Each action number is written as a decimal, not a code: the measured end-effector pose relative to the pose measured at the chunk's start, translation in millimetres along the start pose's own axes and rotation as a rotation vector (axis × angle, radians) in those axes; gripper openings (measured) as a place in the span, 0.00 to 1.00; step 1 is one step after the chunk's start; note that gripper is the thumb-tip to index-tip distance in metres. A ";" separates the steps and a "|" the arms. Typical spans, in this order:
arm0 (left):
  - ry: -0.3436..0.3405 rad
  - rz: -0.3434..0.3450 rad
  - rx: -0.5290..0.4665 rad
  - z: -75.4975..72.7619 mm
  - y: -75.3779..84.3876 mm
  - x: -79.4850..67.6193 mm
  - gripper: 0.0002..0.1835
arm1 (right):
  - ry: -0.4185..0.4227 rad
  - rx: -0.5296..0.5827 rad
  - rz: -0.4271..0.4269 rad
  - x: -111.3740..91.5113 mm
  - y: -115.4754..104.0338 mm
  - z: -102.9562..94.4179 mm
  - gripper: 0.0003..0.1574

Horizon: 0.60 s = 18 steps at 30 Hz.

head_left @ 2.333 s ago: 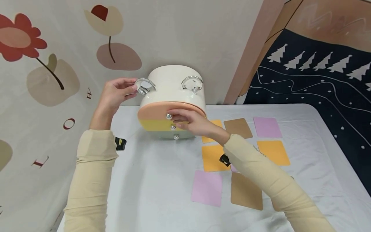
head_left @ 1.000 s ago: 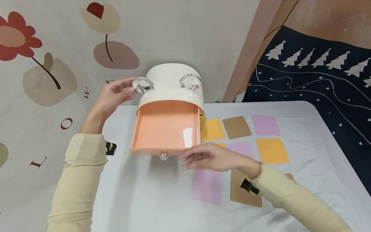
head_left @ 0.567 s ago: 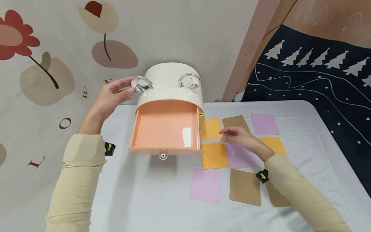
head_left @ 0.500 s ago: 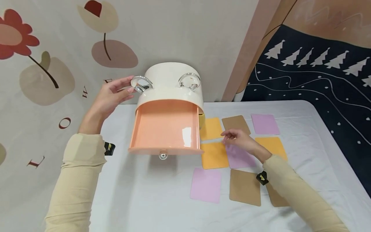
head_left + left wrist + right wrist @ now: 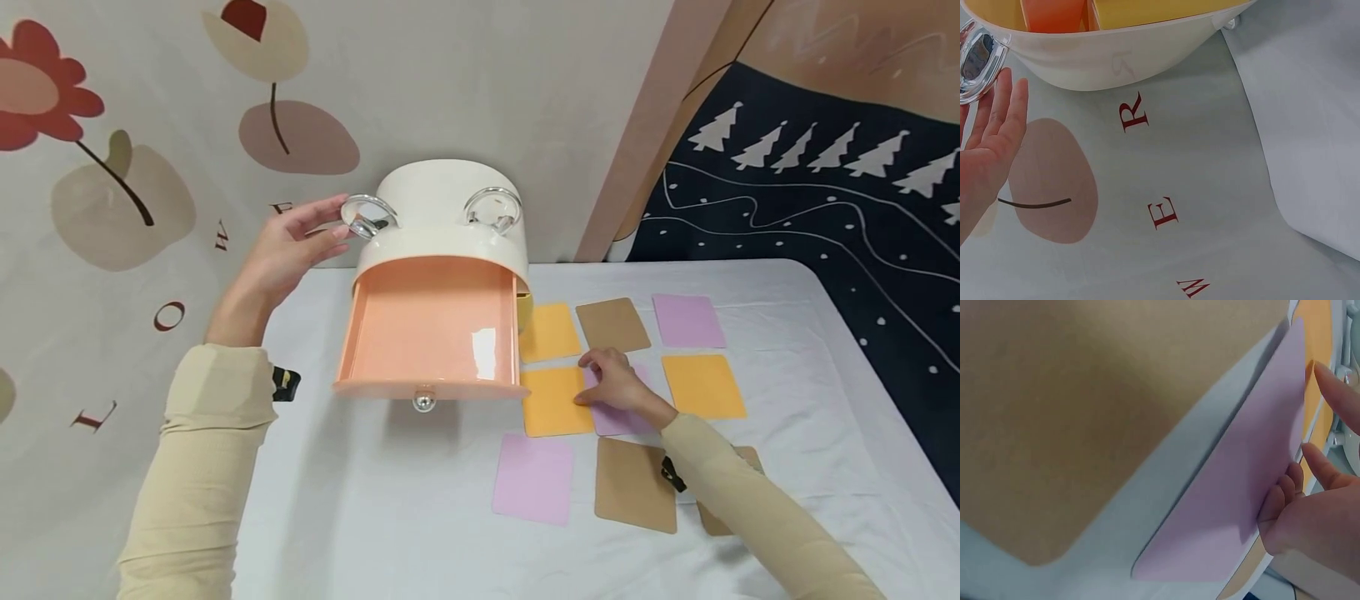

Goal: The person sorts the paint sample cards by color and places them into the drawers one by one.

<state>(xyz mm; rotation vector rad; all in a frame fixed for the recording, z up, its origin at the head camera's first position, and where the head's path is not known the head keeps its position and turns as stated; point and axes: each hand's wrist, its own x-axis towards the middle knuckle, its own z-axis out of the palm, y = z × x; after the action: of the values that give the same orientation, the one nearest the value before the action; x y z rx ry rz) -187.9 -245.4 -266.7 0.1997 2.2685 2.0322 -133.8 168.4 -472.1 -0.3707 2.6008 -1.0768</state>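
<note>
A pink card and a brown card lie nearest on the white-covered desk; beyond them the right hand rests at the middle pink card, thumb and forefinger parted wide along its edge, just beside an orange card; farther, a peach drawer stands pulled out of a white box; the left hand pinches its silver ring.

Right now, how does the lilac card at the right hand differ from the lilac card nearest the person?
The lilac card at the right hand is partly covered by it; the nearest lilac card is fully in view. The first sits just right of an orange card, the nearest one left of a brown card. Both lie on the white cloth.
</note>
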 end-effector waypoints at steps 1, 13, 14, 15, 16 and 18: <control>-0.002 0.004 -0.002 0.0 -0.3 0.1 0.26 | 0.000 -0.014 0.003 0.6 -0.3 1.1 0.33; -0.016 0.016 0.001 -1.2 -1.7 0.6 0.27 | -0.015 0.058 0.043 4.8 -7.2 -0.8 0.23; -0.016 0.015 0.003 -1.3 -1.8 0.5 0.27 | -0.017 0.086 0.056 5.1 -8.1 -1.7 0.21; -0.016 0.014 0.008 -1.4 -1.7 0.3 0.27 | -0.021 0.113 0.067 5.3 -9.2 -2.6 0.20; -0.014 0.013 0.014 -1.4 -1.6 0.1 0.27 | -0.025 0.143 0.073 5.7 -9.6 -3.3 0.19; -0.013 0.011 0.023 -1.4 -1.3 -0.3 0.27 | -0.045 0.224 0.065 6.5 -10.2 -4.9 0.16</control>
<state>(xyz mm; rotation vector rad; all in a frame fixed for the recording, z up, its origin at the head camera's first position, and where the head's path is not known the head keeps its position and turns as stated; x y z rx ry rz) -187.9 -246.9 -267.9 0.2272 2.2886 2.0051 -140.3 162.3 -462.6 -0.2524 2.4030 -1.3047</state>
